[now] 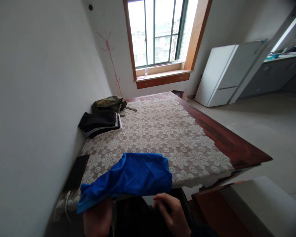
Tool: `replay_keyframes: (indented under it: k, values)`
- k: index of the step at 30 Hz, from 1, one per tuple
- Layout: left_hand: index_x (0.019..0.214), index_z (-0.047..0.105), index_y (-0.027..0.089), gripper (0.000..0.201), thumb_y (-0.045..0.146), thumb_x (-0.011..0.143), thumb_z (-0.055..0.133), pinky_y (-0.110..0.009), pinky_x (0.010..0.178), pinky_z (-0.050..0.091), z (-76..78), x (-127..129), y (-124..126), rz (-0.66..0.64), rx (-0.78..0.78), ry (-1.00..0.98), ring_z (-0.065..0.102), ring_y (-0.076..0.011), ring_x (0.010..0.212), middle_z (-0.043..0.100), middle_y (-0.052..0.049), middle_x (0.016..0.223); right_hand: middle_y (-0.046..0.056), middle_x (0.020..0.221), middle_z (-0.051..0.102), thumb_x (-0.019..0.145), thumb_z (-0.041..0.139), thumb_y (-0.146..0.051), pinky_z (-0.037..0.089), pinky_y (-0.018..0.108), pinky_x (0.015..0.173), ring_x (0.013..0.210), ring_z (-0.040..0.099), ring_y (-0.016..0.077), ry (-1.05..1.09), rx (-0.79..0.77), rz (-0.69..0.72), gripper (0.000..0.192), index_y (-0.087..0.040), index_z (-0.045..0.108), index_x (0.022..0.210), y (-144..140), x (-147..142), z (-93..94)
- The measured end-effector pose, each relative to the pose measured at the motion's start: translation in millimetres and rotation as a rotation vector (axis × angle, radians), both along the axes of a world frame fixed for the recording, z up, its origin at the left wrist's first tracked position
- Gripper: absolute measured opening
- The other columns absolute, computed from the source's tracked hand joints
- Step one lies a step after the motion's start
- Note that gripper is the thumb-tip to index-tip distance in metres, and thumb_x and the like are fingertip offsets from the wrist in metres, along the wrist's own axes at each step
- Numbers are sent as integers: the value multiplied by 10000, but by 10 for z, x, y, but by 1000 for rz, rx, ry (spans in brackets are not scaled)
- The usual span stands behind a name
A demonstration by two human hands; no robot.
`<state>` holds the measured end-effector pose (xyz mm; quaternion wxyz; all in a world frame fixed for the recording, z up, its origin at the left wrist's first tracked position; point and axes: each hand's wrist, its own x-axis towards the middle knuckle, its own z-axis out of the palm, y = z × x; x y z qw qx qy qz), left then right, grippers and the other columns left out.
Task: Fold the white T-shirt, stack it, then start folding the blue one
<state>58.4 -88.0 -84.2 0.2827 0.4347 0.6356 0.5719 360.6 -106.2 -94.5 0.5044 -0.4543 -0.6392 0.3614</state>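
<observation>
Blue cloth overlaps the left hand — can't tell its grip — just beyond the curled, empty right hand.

Daylight enters through the window, its panes blown out nearly to white. The wall at left lies in soft grey shade, and the space below the near edge of the surface sinks almost to black. The left hand is smeared by blur; the right hand is crisper. Wide-angle distortion leans the fridge, and the upper right corner darkens.
</observation>
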Motion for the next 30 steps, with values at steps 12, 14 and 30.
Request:
replay_keyframes:
  k: [12,14,30]
  values:
    - [1190,684,304,438,415,791,829,-322,908,603,546,262,116,158,-43,-716,723,-218,1070,761,13,1087,-8,681,726,1045,506,-384,544,253,599,596,702,176,-108,-53,-43,292,-221,683,1211,42,-21,-147]
    - [1216,671,320,483,390,772,850,-337,904,615,518,216,150,176,-75,-639,719,-243,1107,764,2,1116,-36,686,731,1027,536,-366,540,250,569,530,674,165,-191,-43,-41,443,-229,547,1448,54,-12,-190]
    - [1047,694,332,368,471,749,857,-406,863,644,462,68,144,230,-20,-591,738,-258,991,772,11,1042,57,852,819,1043,531,-355,580,307,647,663,768,227,-434,174,-216,315,-272,794,1196,290,401,-308]
